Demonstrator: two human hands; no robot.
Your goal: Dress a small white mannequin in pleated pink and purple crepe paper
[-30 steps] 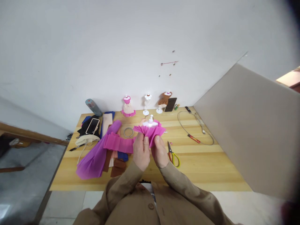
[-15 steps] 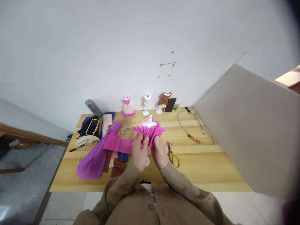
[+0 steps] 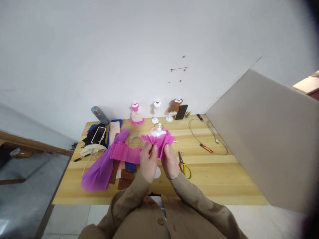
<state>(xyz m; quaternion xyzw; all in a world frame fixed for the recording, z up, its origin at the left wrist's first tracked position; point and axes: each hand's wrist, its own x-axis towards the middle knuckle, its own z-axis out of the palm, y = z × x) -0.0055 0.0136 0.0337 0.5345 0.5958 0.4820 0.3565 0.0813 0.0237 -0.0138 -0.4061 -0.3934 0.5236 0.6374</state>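
Note:
A small white dress form (image 3: 158,133) stands between my hands, its neck and shoulders showing above gathered pink crepe paper (image 3: 161,143). The paper wraps across the front of its chest in folds. My left hand (image 3: 149,162) pinches the paper on the left side between thumb and fingers. On the right side, my right hand (image 3: 170,162) grips the paper with its thumb in front. Below the hands, part of the form's round white base (image 3: 157,172) is visible; the fingers cover the middle of the form.
Pink strip (image 3: 126,153), purple crepe paper (image 3: 99,172) and brown pieces (image 3: 126,179) lie left. Scissors (image 3: 184,166) lie right, beyond them a looped cable (image 3: 206,148). A wire ring (image 3: 136,141), dressed forms (image 3: 136,114), a bottle (image 3: 99,114) and phones (image 3: 99,135) are farther back.
The pink paper has shifted slightly and opened into a fold at the front. My hands stay almost in place, and more of the white base shows between them.

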